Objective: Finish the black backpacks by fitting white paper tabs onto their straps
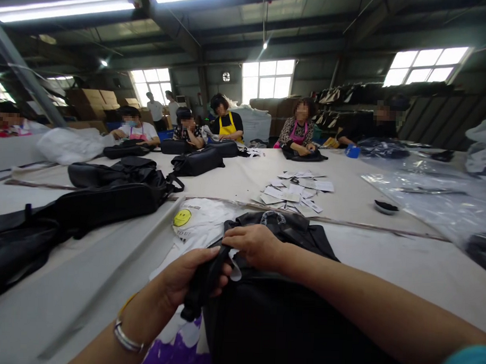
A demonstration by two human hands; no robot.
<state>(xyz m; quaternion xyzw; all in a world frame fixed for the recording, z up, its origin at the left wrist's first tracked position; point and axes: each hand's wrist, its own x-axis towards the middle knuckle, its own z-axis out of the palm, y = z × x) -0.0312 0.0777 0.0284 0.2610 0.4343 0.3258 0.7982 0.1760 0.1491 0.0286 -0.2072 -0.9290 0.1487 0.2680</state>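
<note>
A black bag (270, 321) lies in front of me, its body filling the lower middle of the view. My left hand (179, 275) is closed around a black strap (202, 288) at the bag's left side. At the upper end of that strap, the bent fingers of my right hand (259, 246) pinch its edge, close to the left thumb. A curled white strip (236, 268) hangs between the two hands; its upper part is hidden by the right fingers. Beyond the right hand shows a silvery patterned patch (272, 219) on the bag.
White cloth with a yellow smiley (182, 217) lies just left of the bag. Several black bags (118, 201) stretch along the left. Paper cards (294, 192) are heaped ahead, a small dish (385, 207) beyond right, plastic sheeting (434, 183) further right. Several people sit across the table.
</note>
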